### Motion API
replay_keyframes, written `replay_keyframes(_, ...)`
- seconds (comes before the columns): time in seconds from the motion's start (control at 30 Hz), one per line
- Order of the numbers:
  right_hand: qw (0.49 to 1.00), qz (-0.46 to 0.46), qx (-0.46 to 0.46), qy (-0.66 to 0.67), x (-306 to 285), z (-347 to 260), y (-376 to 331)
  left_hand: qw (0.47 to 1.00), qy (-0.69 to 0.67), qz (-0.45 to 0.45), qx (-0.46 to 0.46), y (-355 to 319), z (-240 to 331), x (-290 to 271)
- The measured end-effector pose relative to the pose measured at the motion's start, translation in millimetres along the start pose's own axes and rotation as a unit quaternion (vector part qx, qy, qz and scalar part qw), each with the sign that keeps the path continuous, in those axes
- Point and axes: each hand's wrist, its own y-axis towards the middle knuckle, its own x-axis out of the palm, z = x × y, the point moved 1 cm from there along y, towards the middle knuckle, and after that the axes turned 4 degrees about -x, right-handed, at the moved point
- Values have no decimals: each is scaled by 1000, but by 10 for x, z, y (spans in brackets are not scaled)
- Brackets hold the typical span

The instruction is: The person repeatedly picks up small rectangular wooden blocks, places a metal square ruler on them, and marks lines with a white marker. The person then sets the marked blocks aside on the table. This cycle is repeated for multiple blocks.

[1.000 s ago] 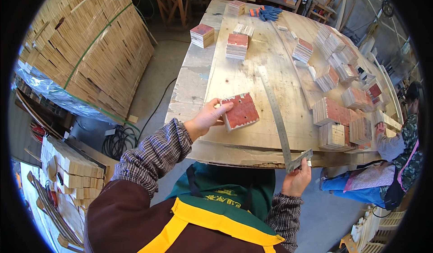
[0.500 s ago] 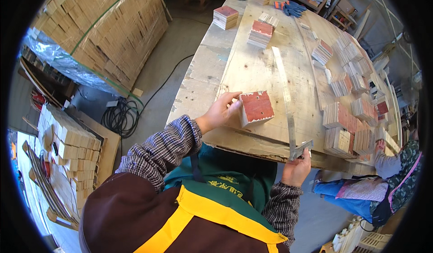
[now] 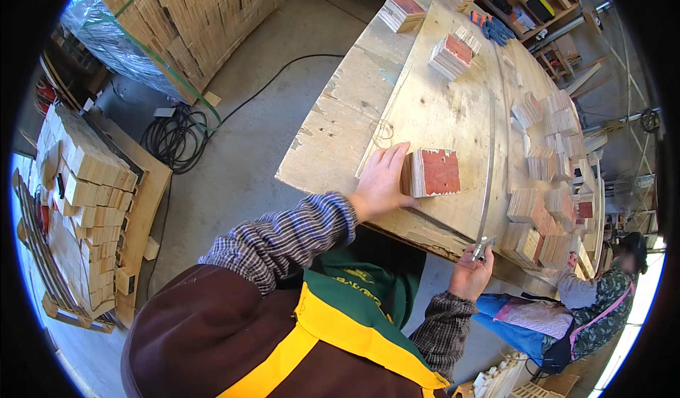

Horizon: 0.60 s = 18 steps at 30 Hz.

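Near the front edge of the wooden table (image 3: pixel 333 125) sits a plywood block (image 3: pixel 440 172) with a red top face and pale layered sides. My left hand (image 3: pixel 382 184) grips its left side, fingers behind the far corner and thumb at the near one. My right hand (image 3: pixel 470 276), closed just off the table's front edge, holds a long, thin metal strip (image 3: pixel 489 164) by a metal fitting (image 3: pixel 482 248) at its near end. That strip reaches away across the tabletop to the right of the block, without touching it. My right fingers partly hide the fitting.
Several more red-faced blocks (image 3: pixel 453 56) stand farther back, with stacked ones (image 3: pixel 528 210) along the right. Gloves (image 3: pixel 494 29) lie at the far end. Another person (image 3: pixel 591 299) works at the right. Stacked wood (image 3: pixel 92 199) and coiled cable (image 3: pixel 177 139) occupy the left floor.
My left hand has shifted from fingertips at the block's corner to a hold along its left side, and the block has turned slightly. The metal strip now shows its thin edge. The view has shifted.
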Motion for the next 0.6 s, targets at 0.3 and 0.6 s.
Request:
replay_keyframes(0.3, 999, 30, -21, -17, 65, -173, -52, 996, -25, 75, 41, 353, 246, 163)
replay_keyframes(0.6, 997, 70, -19, -18, 100, -198, -105, 999, -10, 43, 28, 349, 390, 212)
